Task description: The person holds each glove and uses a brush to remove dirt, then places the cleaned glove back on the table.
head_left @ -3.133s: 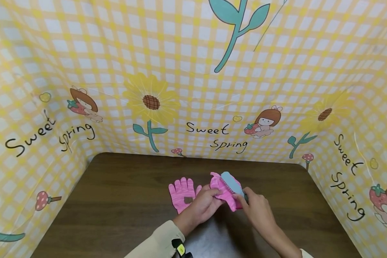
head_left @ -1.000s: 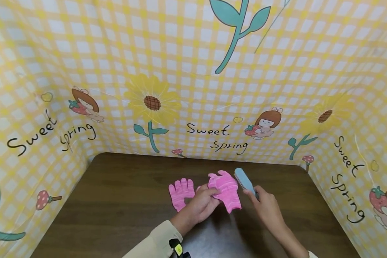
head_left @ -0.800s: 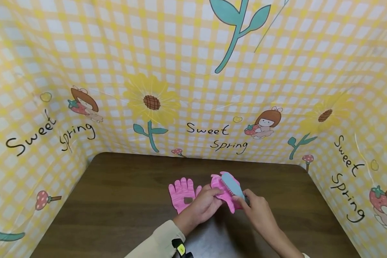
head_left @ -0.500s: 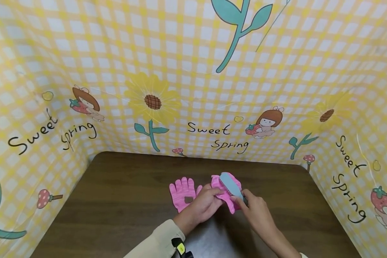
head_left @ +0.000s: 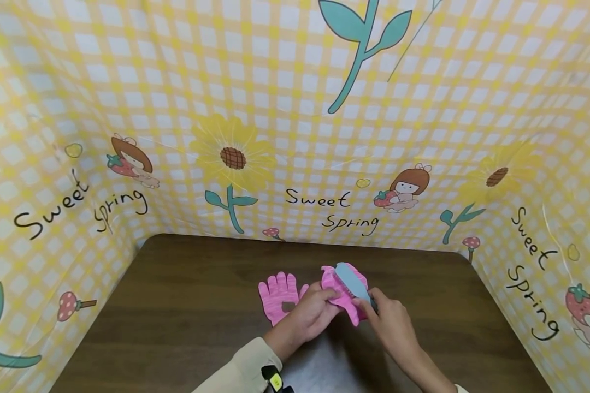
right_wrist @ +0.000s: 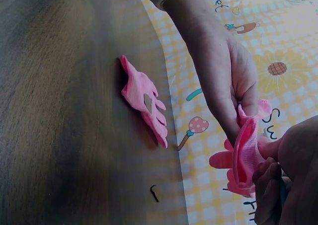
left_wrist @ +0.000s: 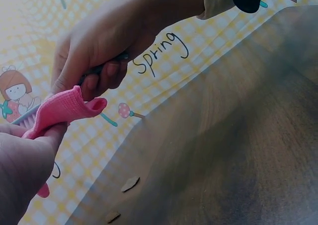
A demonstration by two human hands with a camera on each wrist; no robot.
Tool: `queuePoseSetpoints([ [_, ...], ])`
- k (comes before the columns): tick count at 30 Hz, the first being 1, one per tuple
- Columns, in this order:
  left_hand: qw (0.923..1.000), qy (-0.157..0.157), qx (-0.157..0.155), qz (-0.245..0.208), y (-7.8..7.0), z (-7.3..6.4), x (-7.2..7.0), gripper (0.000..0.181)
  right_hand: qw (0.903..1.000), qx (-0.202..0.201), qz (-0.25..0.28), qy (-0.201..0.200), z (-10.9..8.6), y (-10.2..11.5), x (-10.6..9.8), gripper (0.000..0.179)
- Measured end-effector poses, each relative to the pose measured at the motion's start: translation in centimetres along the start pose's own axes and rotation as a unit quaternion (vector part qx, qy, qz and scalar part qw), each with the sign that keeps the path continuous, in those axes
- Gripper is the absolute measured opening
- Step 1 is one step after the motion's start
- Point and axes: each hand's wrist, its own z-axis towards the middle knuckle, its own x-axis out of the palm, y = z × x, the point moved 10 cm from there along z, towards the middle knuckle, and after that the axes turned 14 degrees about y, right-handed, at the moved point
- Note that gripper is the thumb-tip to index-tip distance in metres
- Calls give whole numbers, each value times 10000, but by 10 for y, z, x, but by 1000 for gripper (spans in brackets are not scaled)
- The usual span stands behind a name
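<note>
My left hand (head_left: 312, 314) grips a pink knit glove (head_left: 328, 279) by its side, raised above the table. The right hand (head_left: 390, 319) holds a light blue brush (head_left: 351, 280), bristles down against that glove. In the left wrist view the brush's pale bristles (left_wrist: 29, 121) touch the pink cloth, and its dark handle (left_wrist: 102, 70) passes through the right hand's curled fingers. The glove's open cuff (right_wrist: 244, 168) faces the right wrist camera. A second pink glove (head_left: 275, 295) lies flat on the table left of my left hand, with a brown patch (head_left: 288, 307) on it.
The dark wooden table (head_left: 187, 305) is enclosed by a yellow checked cloth (head_left: 295, 136) behind and at both sides. Small brown scraps (left_wrist: 130, 184) show in the left wrist view, and a dark hook-shaped bit (right_wrist: 154, 193) in the right.
About a second ago the brush was off the glove, to its right. It then moved left onto the glove and has stayed there with little shift. The left hand keeps its hold.
</note>
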Motion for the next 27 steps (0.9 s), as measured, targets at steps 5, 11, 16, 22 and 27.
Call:
queuePoseSetpoints([
  [5,10000,24,57,27,1,2,0,58,9998,61,-126,-106,0,-3,-3,24],
  [11,9999,-82,-10,-78,5,1,-3,60,9997,226,-11,-31,1,-9,-3,28],
  [16,9998,-160,-29,-72,5,-1,-4,57,9994,337,47,-33,0,-13,-6,31],
  [22,10000,-92,22,17,5,1,-2,53,9991,416,-37,-70,-1,-17,-10,32],
  [27,10000,-79,31,41,5,1,0,54,9989,438,-78,-118,-1,-20,-11,31],
])
